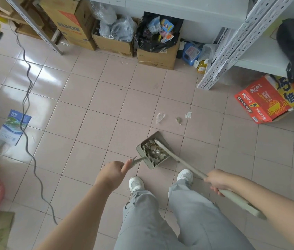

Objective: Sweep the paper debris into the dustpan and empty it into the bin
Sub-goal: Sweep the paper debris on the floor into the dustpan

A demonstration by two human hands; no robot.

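A beige dustpan (147, 160) sits on the pink tiles just ahead of my shoes, with several torn paper pieces (156, 149) inside. My left hand (112, 171) grips its handle. My right hand (218, 182) holds the broom stick (184, 164), whose head rests in the pan's mouth. Three scraps of paper debris (160, 117) lie on the floor beyond the pan. The bin (157, 55), a cardboard box lined with a black bag and full of wrappers, stands against the far wall.
Cardboard boxes (113, 43) line the wall left of the bin. A white metal shelf (232, 47) and a red carton (265, 101) stand at right. A grey cable (27, 91) snakes across the floor at left, over a blue leaflet (13, 128).
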